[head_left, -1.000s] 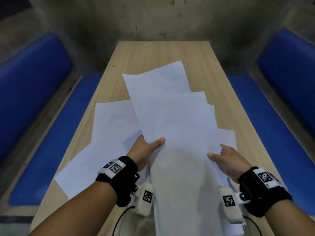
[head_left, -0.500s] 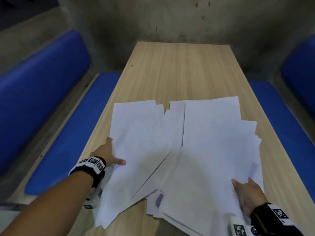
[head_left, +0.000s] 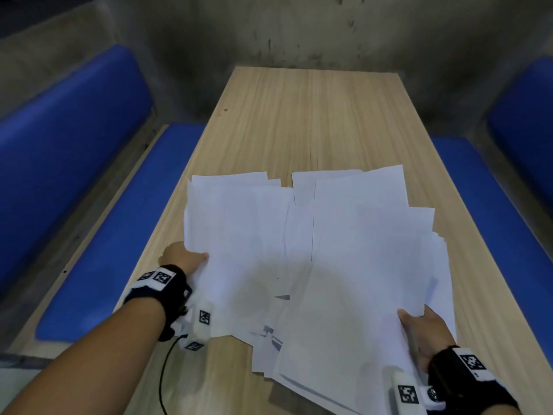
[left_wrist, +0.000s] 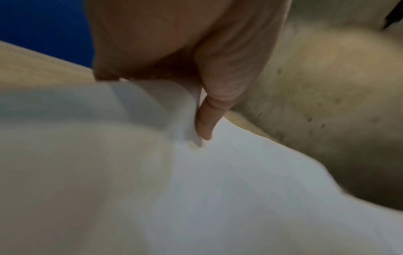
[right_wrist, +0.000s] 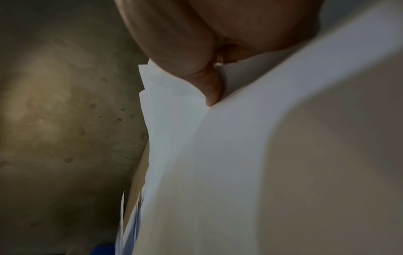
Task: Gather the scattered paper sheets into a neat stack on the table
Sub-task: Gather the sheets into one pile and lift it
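Pinching paper sheets (head_left: 314, 265) at both edges.

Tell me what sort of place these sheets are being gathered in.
Probably a booth-style seating nook, such as in a canteen or diner. A long wooden table runs up to a stained concrete wall, with blue padded benches along both sides. The paper sheets lie spread on the table.

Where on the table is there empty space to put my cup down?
The far half of the wooden table, between the paper sheets and the wall, is bare. A narrow strip runs beside the left hand. The near half is crowded with paper; the right hand holds its edge.
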Demonstrator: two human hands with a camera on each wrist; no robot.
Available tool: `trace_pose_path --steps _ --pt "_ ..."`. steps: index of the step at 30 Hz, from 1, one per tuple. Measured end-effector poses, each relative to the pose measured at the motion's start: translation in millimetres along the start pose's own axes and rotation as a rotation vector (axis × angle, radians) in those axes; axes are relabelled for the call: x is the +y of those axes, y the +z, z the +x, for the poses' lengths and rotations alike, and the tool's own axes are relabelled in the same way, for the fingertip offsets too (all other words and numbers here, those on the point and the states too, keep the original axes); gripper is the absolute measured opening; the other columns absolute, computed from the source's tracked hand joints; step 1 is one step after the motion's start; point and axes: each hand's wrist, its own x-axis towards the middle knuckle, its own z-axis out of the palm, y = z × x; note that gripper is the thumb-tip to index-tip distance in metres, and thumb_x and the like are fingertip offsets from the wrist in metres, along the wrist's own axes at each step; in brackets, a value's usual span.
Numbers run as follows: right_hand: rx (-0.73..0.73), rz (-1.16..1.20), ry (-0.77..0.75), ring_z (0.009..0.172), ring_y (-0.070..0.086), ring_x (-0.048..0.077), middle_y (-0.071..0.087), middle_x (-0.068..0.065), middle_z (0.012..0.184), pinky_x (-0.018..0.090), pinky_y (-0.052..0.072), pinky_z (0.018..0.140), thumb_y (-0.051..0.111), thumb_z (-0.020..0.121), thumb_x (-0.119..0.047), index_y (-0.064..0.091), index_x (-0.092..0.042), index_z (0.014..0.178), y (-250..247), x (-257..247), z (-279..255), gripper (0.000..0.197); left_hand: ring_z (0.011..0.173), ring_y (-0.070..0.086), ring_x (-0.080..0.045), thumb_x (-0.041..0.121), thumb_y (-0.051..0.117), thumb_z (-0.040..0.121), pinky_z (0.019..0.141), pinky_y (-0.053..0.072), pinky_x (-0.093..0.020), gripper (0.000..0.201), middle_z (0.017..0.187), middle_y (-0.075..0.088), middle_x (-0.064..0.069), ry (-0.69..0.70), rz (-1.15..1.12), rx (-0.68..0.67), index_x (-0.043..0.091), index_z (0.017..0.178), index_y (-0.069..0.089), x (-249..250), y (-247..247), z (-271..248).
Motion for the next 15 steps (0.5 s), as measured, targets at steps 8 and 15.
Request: trace_pose_path --steps 8,15 --pt "0.004 -0.03 -0.045 0.087 0.064 0.038 0.068 0.017 0.089 0.047 0.05 0.089 0.053 0.089 -0.001 0.064 -0.009 0.089 2 -3 -3 0.014 0.118 0.054 -0.043 0.009 0.075 0.077 0.086 0.048 -0.045 0.095 0.14 0.042 -0.025 -0.054 -0.021 -0.008 0.012 0.148 0.013 15 20 -5" --pt "-0.035 0.002 -0.063 0.086 0.065 0.037 0.069 0.018 0.09 0.041 0.052 0.079 0.051 0.091 0.0 0.063 -0.016 0.084 -1 -7 -9 0.021 0.087 0.062 -0.031 0.011 0.062 0.084 0.074 0.05 -0.035 0.036 0.111 0.068 -0.02 0.191 -0.119 0.012 0.004 0.12 0.062 13 -5 -6"
